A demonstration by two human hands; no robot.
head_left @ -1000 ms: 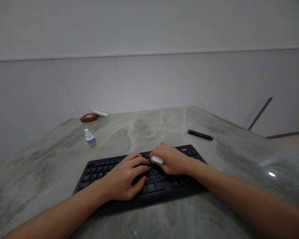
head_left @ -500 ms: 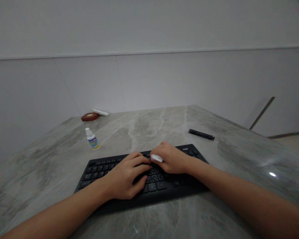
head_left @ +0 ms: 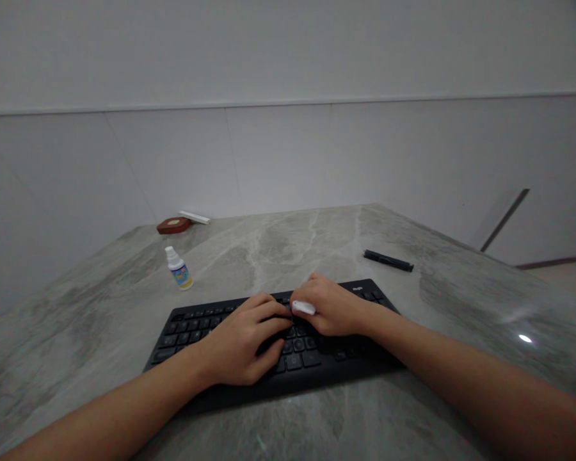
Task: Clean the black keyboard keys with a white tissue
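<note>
A black keyboard (head_left: pixel 288 384) lies at a slight angle on the grey marbled table, under both hands. My left hand (head_left: pixel 249 336) rests on its middle keys, palm down, with fingers apart and nothing held. Close to those fingertips, my right hand (head_left: pixel 329 304) is closed on a small white wad (head_left: pixel 304 308), which looks like folded tissue or cloth. The wad pokes out between thumb and fingers above the upper keys; its lower part and the fingertips are hidden.
A white spray bottle (head_left: pixel 179 269) with a coloured label stands behind the keyboard's left end. Black pens (head_left: pixel 388 260) lie at the back right. Near the wall are a brown case (head_left: pixel 173 225) and a flat white object (head_left: pixel 194 218). The table (head_left: pixel 288 243) meets a pale wall (head_left: pixel 288 160).
Both hands stay in almost the same place on the keyboard. The white wad has shifted very slightly; the bottle, pens and case have not moved on the table.
</note>
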